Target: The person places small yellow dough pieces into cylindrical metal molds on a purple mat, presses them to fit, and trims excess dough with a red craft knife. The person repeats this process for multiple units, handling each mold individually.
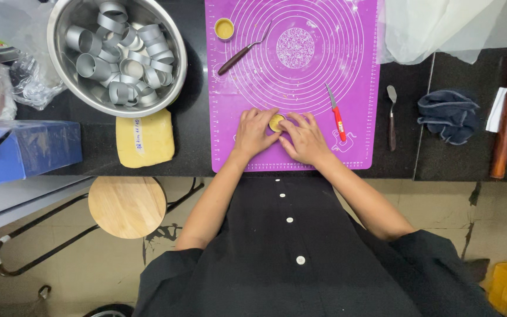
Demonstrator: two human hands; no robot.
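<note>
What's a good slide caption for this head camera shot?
Both hands, left hand and right hand, press a small dough-filled ring on a purple mat, beside a red knife.

Both bare forearms reach forward and converge, the left hand (252, 132) and right hand (305, 138) lying palms down, side by side, fingertips curled inward, nearly meeting

Purple baking mat (359, 105) with white concentric rings; red-handled knife (337, 117) at three o'clock; silver ring moulds (121, 56) at ten; black desk (195, 117).
</note>
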